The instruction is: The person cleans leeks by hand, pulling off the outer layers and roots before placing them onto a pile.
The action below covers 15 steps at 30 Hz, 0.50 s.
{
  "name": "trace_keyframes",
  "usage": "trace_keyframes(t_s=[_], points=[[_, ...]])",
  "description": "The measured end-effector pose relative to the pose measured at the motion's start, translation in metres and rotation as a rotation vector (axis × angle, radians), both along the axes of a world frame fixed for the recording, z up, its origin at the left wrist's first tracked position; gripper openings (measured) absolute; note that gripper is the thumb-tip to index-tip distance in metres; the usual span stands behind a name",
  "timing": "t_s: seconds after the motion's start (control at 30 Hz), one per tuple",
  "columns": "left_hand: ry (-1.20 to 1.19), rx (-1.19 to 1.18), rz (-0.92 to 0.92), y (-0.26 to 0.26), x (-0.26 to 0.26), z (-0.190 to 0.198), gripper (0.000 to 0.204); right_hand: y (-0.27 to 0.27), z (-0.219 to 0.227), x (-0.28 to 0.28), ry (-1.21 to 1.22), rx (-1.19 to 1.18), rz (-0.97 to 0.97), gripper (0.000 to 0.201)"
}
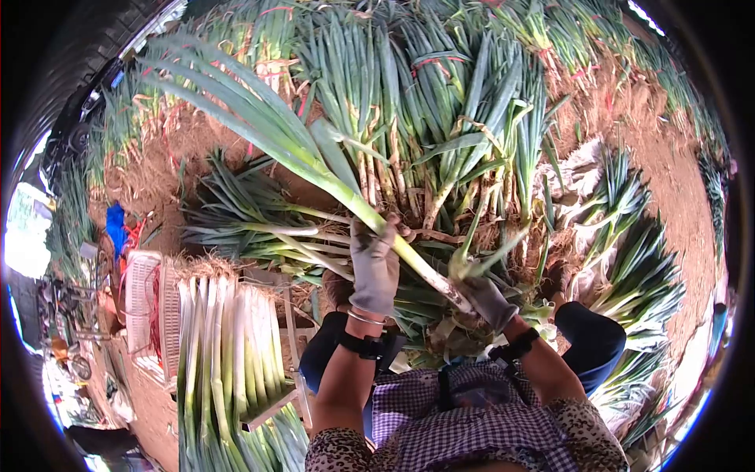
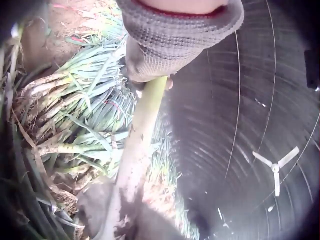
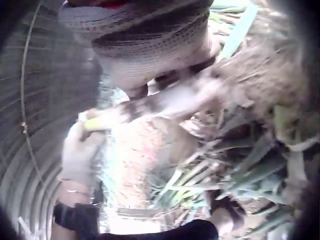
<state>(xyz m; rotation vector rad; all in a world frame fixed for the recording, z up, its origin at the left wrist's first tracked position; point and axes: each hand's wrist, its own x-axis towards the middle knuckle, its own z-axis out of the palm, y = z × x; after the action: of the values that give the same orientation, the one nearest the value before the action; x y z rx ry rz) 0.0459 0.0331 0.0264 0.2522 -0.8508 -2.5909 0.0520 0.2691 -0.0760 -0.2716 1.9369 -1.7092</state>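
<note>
A long leek (image 1: 346,197) slants across the head view, green leaves at upper left, its soiled white base at lower right. The gloved left hand (image 1: 375,267) grips its middle, fingers curled round the stalk. Near the root end, the gloved right hand (image 1: 486,300) holds the base, and a torn leaf piece (image 1: 472,266) sticks up beside that hand. In the left wrist view the stalk (image 2: 135,145) runs down from the left glove (image 2: 165,45). The right wrist view shows the right glove (image 3: 150,50) over the blurred base (image 3: 170,102).
Tied leek bundles (image 1: 393,79) stand behind the hands. Loose leeks (image 1: 252,212) lie to the left, with cleaned leeks (image 1: 228,338) on a rack at lower left. A pale plastic basket (image 1: 143,307) stands beyond them. More leeks (image 1: 645,275) lie at right. Peeled leaves lie below the hands.
</note>
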Motion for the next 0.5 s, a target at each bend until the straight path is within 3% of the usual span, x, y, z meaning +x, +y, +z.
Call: trace_keyframes(t_s=[0.03, 0.13, 0.17, 0.23, 0.3, 0.33, 0.4, 0.47, 0.5], points=[[-0.024, 0.023, -0.024, -0.009, 0.004, 0.011, 0.03, 0.012, -0.003, 0.004, 0.085, 0.411, 0.093, 0.027], [-0.066, -0.038, 0.018, -0.018, 0.005, 0.007, 0.033, 0.045, -0.026, -0.008, 0.309, 0.653, 0.166, 0.031], [-0.067, -0.016, 0.013, -0.019, 0.005, 0.006, 0.033, 0.02, 0.027, -0.017, 0.444, 0.856, 0.118, 0.032], [-0.067, 0.026, -0.011, -0.018, 0.004, 0.005, 0.033, -0.024, 0.094, -0.023, 0.471, 0.502, 0.096, 0.053], [-0.053, 0.046, -0.028, -0.022, 0.001, 0.01, 0.024, -0.051, 0.085, -0.026, 0.259, 0.128, 0.365, 0.06], [-0.05, 0.054, -0.017, -0.03, -0.001, 0.011, 0.021, -0.056, 0.084, -0.025, 0.364, 0.373, 0.56, 0.06], [-0.045, 0.046, 0.036, -0.056, -0.007, 0.004, 0.017, -0.037, 0.076, 0.001, 0.005, -0.331, 0.563, 0.058], [-0.221, 0.094, 0.055, -0.061, -0.011, -0.003, 0.015, -0.023, 0.075, 0.011, -0.101, -0.388, 0.565, 0.056], [-0.21, 0.129, 0.021, -0.06, -0.015, -0.015, 0.013, -0.017, 0.09, 0.017, -0.009, -0.107, 0.557, 0.055]])
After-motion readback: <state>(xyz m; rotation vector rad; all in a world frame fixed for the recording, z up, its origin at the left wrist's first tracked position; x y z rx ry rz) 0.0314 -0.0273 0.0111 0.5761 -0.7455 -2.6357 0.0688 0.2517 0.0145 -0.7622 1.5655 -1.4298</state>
